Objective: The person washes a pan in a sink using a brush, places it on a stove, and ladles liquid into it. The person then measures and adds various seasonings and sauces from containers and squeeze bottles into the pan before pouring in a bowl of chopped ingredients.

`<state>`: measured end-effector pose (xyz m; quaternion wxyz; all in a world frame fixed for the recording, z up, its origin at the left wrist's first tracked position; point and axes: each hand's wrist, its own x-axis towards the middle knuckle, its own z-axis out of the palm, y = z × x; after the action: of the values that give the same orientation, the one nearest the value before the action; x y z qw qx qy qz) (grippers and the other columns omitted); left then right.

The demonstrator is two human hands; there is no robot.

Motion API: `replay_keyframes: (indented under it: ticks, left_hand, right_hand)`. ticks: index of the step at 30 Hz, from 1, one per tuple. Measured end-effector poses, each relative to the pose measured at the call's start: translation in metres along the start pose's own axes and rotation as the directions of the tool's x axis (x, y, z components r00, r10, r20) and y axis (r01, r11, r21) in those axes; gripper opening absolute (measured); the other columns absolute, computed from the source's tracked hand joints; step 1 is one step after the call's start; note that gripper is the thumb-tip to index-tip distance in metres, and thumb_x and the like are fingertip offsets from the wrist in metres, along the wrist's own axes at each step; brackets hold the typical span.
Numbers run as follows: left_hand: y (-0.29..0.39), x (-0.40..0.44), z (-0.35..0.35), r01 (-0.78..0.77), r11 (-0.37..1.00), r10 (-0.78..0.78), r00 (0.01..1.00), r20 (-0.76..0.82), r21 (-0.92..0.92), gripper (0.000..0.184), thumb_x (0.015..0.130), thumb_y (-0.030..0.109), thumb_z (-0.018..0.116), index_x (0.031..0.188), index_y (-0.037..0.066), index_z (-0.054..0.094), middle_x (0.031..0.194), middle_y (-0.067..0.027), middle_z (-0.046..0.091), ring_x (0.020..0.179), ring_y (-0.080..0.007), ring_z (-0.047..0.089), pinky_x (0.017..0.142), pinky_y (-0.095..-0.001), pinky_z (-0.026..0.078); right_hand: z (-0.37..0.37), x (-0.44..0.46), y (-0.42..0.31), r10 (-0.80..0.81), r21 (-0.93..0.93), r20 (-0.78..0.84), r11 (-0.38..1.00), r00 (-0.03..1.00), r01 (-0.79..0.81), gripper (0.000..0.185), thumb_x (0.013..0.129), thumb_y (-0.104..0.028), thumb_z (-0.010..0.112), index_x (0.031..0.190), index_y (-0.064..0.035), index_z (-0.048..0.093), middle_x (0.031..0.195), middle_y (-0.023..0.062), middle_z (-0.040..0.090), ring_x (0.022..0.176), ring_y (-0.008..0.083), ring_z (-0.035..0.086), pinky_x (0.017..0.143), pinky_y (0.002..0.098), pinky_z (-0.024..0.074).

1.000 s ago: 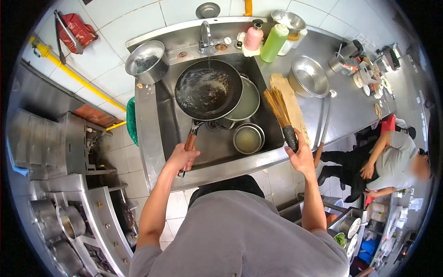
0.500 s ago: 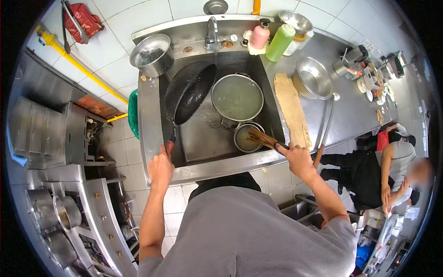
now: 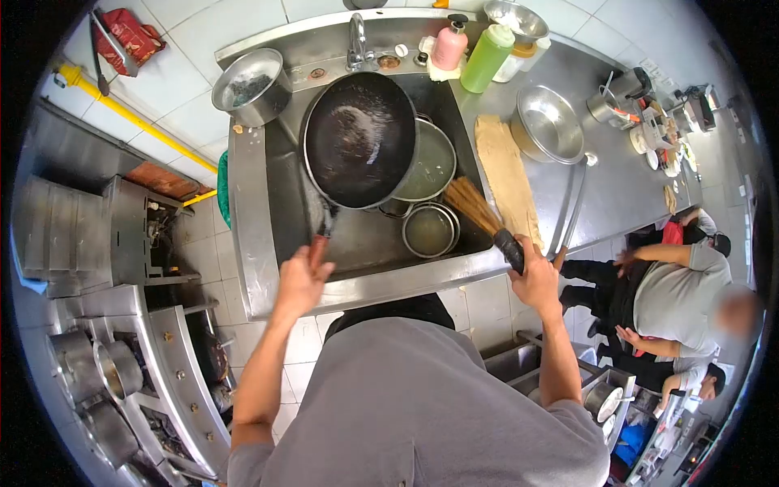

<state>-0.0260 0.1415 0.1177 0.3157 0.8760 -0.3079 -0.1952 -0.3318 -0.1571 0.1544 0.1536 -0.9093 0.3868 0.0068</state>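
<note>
My left hand [image 3: 300, 282] is closed around the reddish handle of a black wok [image 3: 357, 142]. The wok is held over the sink [image 3: 284, 195] with its inside facing up, wet and streaked with light. In my right hand [image 3: 535, 282] is a bamboo wok brush [image 3: 479, 209], gripped by its dark wrapped end. Its bristles point up and left, just right of the wok. Partly hidden under the wok stands a large pot of cloudy water [image 3: 434, 166]. A smaller pot [image 3: 430, 230] with liquid sits below it, near the front of the sink.
Behind the sink is a faucet [image 3: 358, 40]. A metal pot [image 3: 253, 88] stands on the left rim. At right are a pink pump bottle [image 3: 449, 46], a green bottle [image 3: 488, 58], a folded cloth [image 3: 505, 170] and a steel bowl [image 3: 548, 122]. Co-workers [image 3: 682, 284] stand at right.
The wok has swung from tilted on the left to facing up and further right, partly over the large pot. The brush has come out of the small pot and moved up.
</note>
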Motion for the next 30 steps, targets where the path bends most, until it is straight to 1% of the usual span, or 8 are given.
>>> replay_keyframes:
  ticks: [3, 5, 8, 18, 23, 25, 27, 30]
  left_hand:
    - [0.015, 0.010, 0.045, -0.016, 0.992, 0.034, 0.990, 0.139, -0.128, 0.029, 0.089, 0.023, 0.070, 0.085, 0.001, 0.051, 0.062, -0.0143, 0.056, 0.053, -0.0277, 0.059, 0.053, -0.0414, 0.047]
    - [0.038, 0.018, 0.064, 0.386, 0.807, -0.167, 0.875, 0.454, -0.446, 0.033, 0.093, 0.028, 0.066, 0.079, 0.005, 0.047, 0.059, -0.0039, 0.048, 0.044, -0.0155, 0.046, 0.043, -0.0354, 0.042]
    - [0.048, 0.032, 0.099, 0.463, 0.714, -0.171, 0.843, 0.511, -0.525, 0.035, 0.096, 0.033, 0.061, 0.078, 0.008, 0.045, 0.059, 0.0008, 0.046, 0.042, -0.0107, 0.044, 0.038, -0.0296, 0.037]
    - [0.032, 0.070, 0.127, 0.703, 0.416, -0.234, 0.695, 0.680, -0.577, 0.049, 0.097, 0.055, 0.051, 0.084, 0.008, 0.047, 0.058, -0.0004, 0.048, 0.040, -0.0099, 0.045, 0.033, -0.0272, 0.037]
    - [0.026, 0.093, 0.118, 0.665, 0.445, -0.187, 0.724, 0.664, -0.600, 0.049, 0.096, 0.056, 0.051, 0.082, 0.009, 0.047, 0.058, -0.0001, 0.047, 0.040, -0.0105, 0.045, 0.033, -0.0273, 0.037]
    - [0.021, 0.102, 0.117, 0.662, 0.459, -0.192, 0.725, 0.661, -0.593, 0.049, 0.096, 0.056, 0.051, 0.081, 0.010, 0.046, 0.058, 0.0001, 0.047, 0.040, -0.0107, 0.045, 0.033, -0.0275, 0.037]
    - [0.017, 0.110, 0.118, 0.673, 0.466, -0.174, 0.706, 0.687, -0.574, 0.049, 0.097, 0.057, 0.050, 0.078, 0.012, 0.045, 0.058, 0.0004, 0.046, 0.040, -0.0109, 0.044, 0.034, -0.0280, 0.037]
    - [0.019, 0.122, 0.108, 0.662, 0.483, -0.197, 0.720, 0.665, -0.573, 0.049, 0.096, 0.057, 0.049, 0.076, 0.013, 0.044, 0.057, 0.0007, 0.045, 0.040, -0.0105, 0.042, 0.034, -0.0283, 0.037]
  right_hand:
    - [-0.005, 0.011, -0.018, 0.068, 0.091, -0.060, 0.994, 0.996, -0.062, 0.067, 0.072, -0.006, 0.073, 0.131, -0.0139, 0.044, 0.101, 0.0197, 0.065, 0.090, 0.0434, 0.064, 0.073, 0.0529, 0.0491]
    - [-0.006, 0.023, -0.030, 0.140, 0.125, -0.086, 0.984, 0.986, -0.129, 0.066, 0.073, -0.006, 0.073, 0.132, -0.0130, 0.043, 0.101, 0.0204, 0.065, 0.090, 0.0433, 0.064, 0.074, 0.0521, 0.0500]
    - [0.006, 0.041, -0.022, 0.119, 0.009, -0.194, 0.993, 0.974, -0.119, 0.064, 0.074, -0.007, 0.073, 0.131, -0.0123, 0.043, 0.101, 0.0213, 0.065, 0.089, 0.0433, 0.065, 0.074, 0.0519, 0.0507]
    - [0.019, 0.092, -0.051, -0.111, 0.278, -0.065, 0.952, 0.992, 0.125, 0.061, 0.081, -0.013, 0.069, 0.138, -0.0182, 0.047, 0.114, 0.0243, 0.063, 0.105, 0.0437, 0.061, 0.087, 0.0483, 0.0471]
    - [0.046, 0.159, -0.071, -0.215, -0.031, 0.155, 0.974, 0.964, 0.223, 0.059, 0.083, -0.019, 0.064, 0.139, -0.0126, 0.047, 0.107, 0.0270, 0.066, 0.096, 0.0439, 0.065, 0.087, 0.0492, 0.0507]
    - [0.060, 0.200, -0.082, -0.004, -0.073, 0.170, 0.997, 0.985, 0.017, 0.058, 0.087, -0.024, 0.061, 0.141, -0.0109, 0.045, 0.104, 0.0273, 0.067, 0.100, 0.0429, 0.065, 0.090, 0.0486, 0.0511]
    - [0.085, 0.238, -0.102, 0.092, 0.051, 0.067, 0.994, 0.993, -0.096, 0.062, 0.090, -0.035, 0.058, 0.144, -0.0122, 0.041, 0.107, 0.0283, 0.066, 0.106, 0.0424, 0.063, 0.092, 0.0504, 0.0495]
    - [0.122, 0.249, -0.126, -0.229, 0.487, 0.116, 0.861, 0.967, 0.145, 0.062, 0.094, -0.032, 0.057, 0.146, -0.0085, 0.034, 0.093, 0.0250, 0.068, 0.072, 0.0305, 0.067, 0.061, 0.0422, 0.0542]
